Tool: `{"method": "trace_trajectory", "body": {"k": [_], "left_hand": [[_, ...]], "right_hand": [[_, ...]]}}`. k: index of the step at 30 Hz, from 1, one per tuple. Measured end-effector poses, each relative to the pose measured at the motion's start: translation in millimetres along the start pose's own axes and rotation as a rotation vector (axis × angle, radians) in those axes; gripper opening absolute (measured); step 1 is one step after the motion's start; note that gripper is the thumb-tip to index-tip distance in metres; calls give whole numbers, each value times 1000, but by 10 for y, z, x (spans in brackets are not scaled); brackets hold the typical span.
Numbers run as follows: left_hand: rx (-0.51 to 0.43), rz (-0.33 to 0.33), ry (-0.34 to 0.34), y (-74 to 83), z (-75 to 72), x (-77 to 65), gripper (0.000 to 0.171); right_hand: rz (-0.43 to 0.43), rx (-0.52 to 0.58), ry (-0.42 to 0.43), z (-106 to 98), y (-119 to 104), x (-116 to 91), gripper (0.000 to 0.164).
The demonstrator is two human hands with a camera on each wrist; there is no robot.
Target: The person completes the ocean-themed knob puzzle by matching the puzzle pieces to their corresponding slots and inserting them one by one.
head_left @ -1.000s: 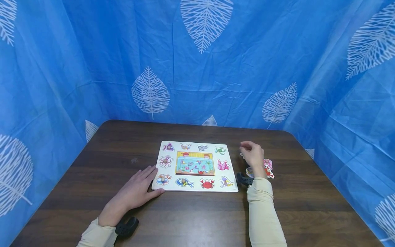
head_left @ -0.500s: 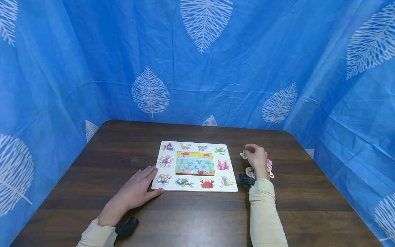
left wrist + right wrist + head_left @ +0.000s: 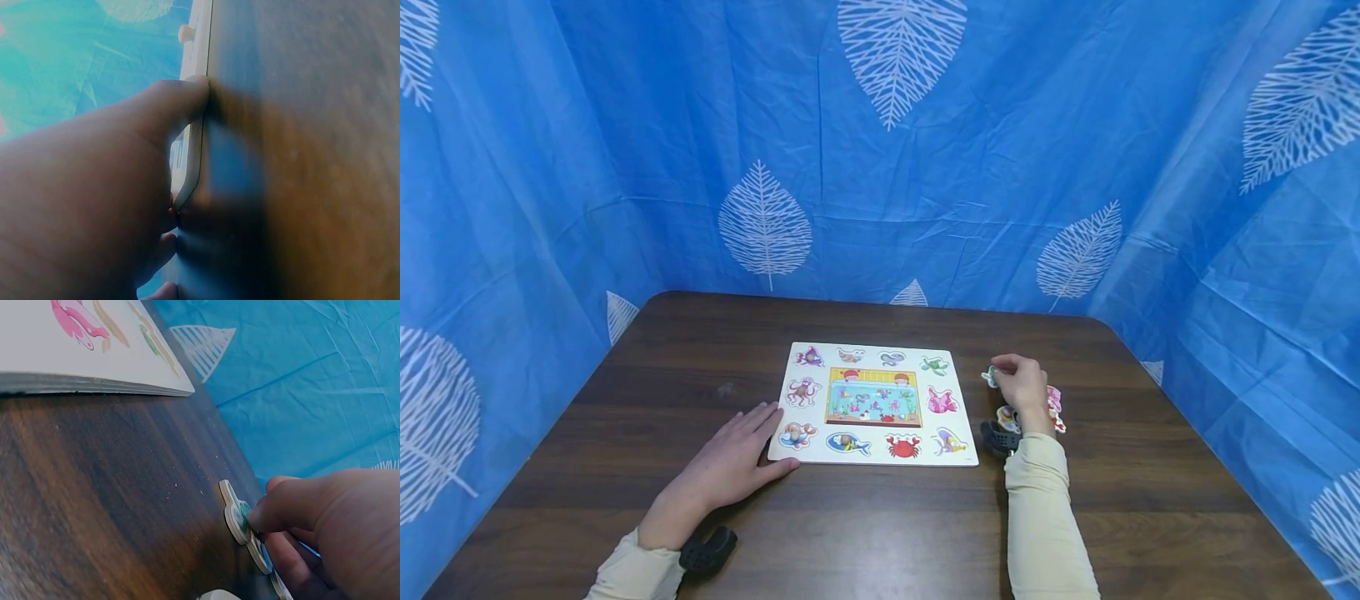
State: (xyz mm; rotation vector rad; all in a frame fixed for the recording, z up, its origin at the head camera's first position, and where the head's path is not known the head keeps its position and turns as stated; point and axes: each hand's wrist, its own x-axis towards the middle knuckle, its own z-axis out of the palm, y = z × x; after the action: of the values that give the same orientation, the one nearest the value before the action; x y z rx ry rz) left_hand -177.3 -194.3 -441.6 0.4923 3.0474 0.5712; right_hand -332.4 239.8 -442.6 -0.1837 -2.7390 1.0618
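Observation:
A white puzzle board (image 3: 872, 355) with sea animals round a fish-tank picture lies flat on the table. My left hand (image 3: 730, 458) rests at its front left corner, fingers straight along the left side, thumb against the front edge. In the left wrist view, the thumb (image 3: 181, 100) touches the board's side (image 3: 199, 150). Right of the board, my right hand (image 3: 1024, 390) pinches a small green-and-white puzzle piece (image 3: 990, 377) between thumb and fingers. The right wrist view shows the thumb on this green piece (image 3: 235, 519); the other fingertips are partly hidden.
Pink and red puzzle pieces (image 3: 1055, 407) lie right of the right wrist. A round-looking piece (image 3: 1008, 418) sits partly hidden beside the wrist camera (image 3: 1000, 438). A blue piece (image 3: 259, 553) lies by the green one. A blue leaf-print curtain (image 3: 880, 250) surrounds the brown table (image 3: 865, 533).
My right hand has moved right and slightly toward me, uncovering the green piece, then shifted slightly left onto it. The left hand and the board have stayed put.

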Motion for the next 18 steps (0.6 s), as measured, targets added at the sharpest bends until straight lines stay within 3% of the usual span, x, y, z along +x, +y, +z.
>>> {"method": "trace_trajectory", "body": {"k": [18], "left_hand": [[0, -8, -6, 3, -7, 3, 84]], "right_hand": [[-11, -22, 24, 9, -63, -24, 20]]}}
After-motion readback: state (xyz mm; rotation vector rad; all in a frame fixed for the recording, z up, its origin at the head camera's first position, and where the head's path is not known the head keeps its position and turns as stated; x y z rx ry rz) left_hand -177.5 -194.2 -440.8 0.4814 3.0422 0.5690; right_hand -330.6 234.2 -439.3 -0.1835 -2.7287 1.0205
